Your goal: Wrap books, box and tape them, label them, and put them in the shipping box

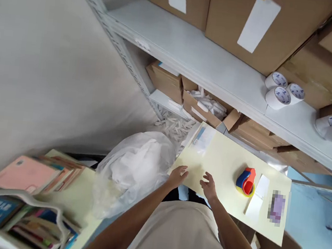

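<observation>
Left hand (178,177) and right hand (209,186) are at tabletop (224,159) edge, grip loose, fingers apart; probably a plastic packet (203,140) lies beyond.

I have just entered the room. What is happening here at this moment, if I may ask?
A person stands at a pale table, with the left hand and right hand apart near its close edge. Both hands look empty, fingers loosely bent; whether they touch the surface is hard to tell. A clear packet lies toward the far left corner. To the right are a red and blue tape dispenser and a white strip. A filled plastic bag sits left of the table.
</observation>
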`<state>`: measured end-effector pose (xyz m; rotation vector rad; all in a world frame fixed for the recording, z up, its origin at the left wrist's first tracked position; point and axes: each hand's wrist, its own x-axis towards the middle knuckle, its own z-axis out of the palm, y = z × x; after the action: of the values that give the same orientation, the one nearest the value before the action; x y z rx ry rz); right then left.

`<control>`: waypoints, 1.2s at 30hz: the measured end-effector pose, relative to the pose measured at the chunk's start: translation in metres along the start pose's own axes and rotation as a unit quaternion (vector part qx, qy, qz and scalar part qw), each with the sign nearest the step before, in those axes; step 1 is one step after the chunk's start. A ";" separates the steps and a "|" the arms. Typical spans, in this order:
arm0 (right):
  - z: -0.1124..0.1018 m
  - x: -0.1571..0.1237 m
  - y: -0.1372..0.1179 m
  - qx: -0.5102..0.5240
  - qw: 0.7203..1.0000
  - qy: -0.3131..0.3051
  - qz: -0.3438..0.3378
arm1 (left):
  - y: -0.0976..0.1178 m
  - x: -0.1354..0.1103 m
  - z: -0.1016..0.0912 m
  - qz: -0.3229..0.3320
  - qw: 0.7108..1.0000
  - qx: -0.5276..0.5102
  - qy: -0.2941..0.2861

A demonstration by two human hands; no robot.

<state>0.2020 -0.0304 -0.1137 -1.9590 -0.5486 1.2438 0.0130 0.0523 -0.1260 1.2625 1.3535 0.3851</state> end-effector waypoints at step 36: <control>0.138 -0.208 0.042 -0.104 0.839 -0.497 -0.194 | -0.153 -0.398 0.010 -0.050 0.843 -0.254 0.472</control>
<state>-0.0141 -0.1502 -0.0606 -1.0980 -1.5541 1.9169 -0.1528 -0.3339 -0.0553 0.5158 1.9309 1.3192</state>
